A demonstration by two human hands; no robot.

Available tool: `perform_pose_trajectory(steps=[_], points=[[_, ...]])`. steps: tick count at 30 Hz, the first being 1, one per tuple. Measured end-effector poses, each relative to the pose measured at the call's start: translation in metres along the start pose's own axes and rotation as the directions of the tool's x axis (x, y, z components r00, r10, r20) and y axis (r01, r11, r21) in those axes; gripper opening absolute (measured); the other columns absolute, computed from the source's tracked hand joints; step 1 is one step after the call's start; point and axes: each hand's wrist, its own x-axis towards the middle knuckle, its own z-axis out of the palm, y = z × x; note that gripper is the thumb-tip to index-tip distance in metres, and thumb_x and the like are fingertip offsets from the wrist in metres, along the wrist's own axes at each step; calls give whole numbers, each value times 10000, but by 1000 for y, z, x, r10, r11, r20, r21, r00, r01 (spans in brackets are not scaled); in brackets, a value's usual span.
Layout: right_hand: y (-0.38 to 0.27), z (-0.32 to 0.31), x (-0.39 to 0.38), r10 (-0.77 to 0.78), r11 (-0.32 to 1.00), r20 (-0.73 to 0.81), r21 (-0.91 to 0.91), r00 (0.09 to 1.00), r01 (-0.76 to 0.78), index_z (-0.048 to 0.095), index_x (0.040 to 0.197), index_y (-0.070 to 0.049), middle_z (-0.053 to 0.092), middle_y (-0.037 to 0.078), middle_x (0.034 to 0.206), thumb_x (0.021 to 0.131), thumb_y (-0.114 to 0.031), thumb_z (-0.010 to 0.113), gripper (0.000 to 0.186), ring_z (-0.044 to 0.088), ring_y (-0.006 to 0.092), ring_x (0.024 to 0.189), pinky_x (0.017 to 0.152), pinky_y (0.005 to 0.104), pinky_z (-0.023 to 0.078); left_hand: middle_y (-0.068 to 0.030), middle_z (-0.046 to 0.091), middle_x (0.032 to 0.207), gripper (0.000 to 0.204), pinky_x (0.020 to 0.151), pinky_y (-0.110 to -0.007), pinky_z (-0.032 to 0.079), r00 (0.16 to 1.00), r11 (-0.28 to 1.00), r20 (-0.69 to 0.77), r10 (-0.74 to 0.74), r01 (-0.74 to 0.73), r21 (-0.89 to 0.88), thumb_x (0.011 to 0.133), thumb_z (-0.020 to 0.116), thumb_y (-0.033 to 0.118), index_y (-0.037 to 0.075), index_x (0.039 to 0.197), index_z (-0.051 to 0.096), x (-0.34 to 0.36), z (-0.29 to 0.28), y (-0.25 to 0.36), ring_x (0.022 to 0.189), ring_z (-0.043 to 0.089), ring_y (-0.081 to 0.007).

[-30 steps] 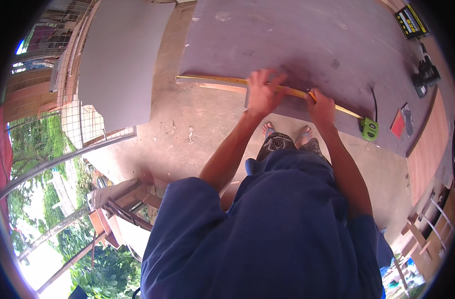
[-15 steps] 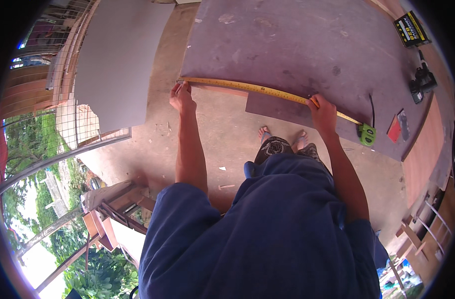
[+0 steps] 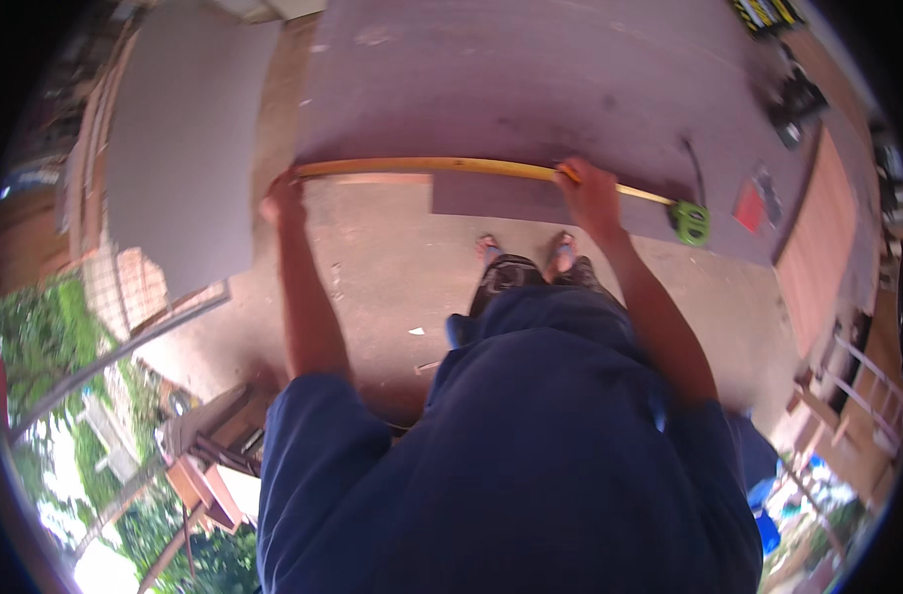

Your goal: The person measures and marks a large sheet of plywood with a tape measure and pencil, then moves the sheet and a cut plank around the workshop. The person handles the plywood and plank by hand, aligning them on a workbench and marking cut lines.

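The yellow blade of a tape measure (image 3: 461, 165) stretches along the near edge of a large purple-grey sheet (image 3: 530, 79). At the sheet's near left corner, my left hand (image 3: 285, 198) is closed on the blade's end. My right hand (image 3: 594, 196) pinches the blade farther right; a small orange piece, perhaps a pencil, shows at its fingertips, blurred. Right of that hand, the green tape case (image 3: 691, 223) rests on the sheet with some blade drawn out. A narrower strip of the same colour (image 3: 501, 198) juts out on the near side below the blade.
A grey panel (image 3: 184, 139) stands at the left, beside wire mesh. On the right lie a red flat piece (image 3: 748, 206), a black power tool (image 3: 798, 104), a black and yellow box (image 3: 768, 14) and a wooden board (image 3: 819, 238). My feet are on the floor (image 3: 392, 287) near the strip.
The view has shifted, so the whole scene sits farther left and slightly higher in the picture. Both hands keep their hold on the tape blade, and the green case lies where it was.
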Motion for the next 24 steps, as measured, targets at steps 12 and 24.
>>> perform_pose_trajectory(steps=[12,24], points=[[-4,-59,-30,93,982,31,161,995,-97,678,1199,-135,763,155,886,947,-251,778,295,757,357,816,712,477,579,-53,811,1005,306,901,-357,556,888,423,217,406,-393,816,940,841,358,111,1122,836,-24,2,21,948,736,-197],[5,-28,-1,197,964,53,-190,979,-183,773,1022,-116,784,144,930,901,-381,821,295,757,387,916,816,497,593,-114,813,1098,330,941,-378,565,883,531,366,293,-468,706,916,857,291,111,1188,808,-26,-4,38,1023,762,-240]])
